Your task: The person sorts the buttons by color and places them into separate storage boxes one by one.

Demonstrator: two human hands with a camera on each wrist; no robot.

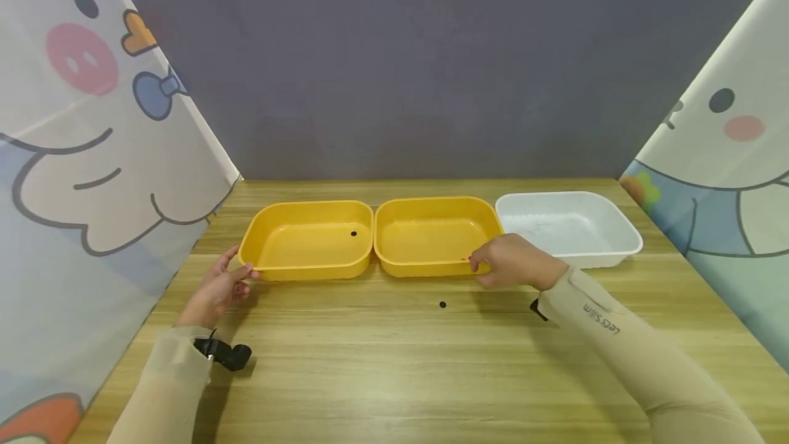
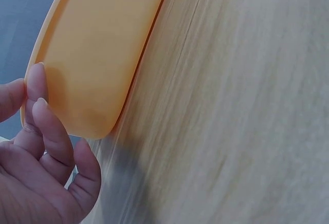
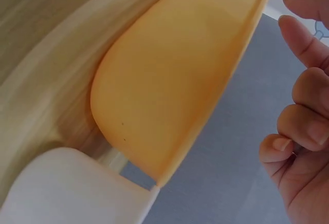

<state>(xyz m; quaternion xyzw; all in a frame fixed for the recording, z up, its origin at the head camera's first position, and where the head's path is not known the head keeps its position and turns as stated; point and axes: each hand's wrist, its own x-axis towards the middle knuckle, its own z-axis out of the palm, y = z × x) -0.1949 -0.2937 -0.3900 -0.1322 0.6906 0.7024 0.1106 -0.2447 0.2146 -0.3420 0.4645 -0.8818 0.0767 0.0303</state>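
My left hand [image 1: 218, 290] pinches the near left corner of the left yellow tray [image 1: 308, 273] between thumb and forefinger. The left wrist view shows its other fingers loosely bent beside the rim. A small black round piece [image 1: 354, 233] lies inside that tray. Over the near right rim of the middle yellow tray [image 1: 431, 269] is my right hand [image 1: 513, 261]. In the right wrist view its thumb and forefinger stand apart, nothing visible between them, the other fingers curled. A tiny red piece [image 1: 470, 258] shows by its fingertips; its kind is too small to tell.
A white tray [image 1: 622, 250] stands right of the yellow ones, partly behind my right hand. Another small black round piece [image 1: 442, 305] lies on the wooden table [image 1: 394, 375] in front of the middle tray. A grey wall [image 1: 394, 74] rises behind, with printed cloth at both sides.
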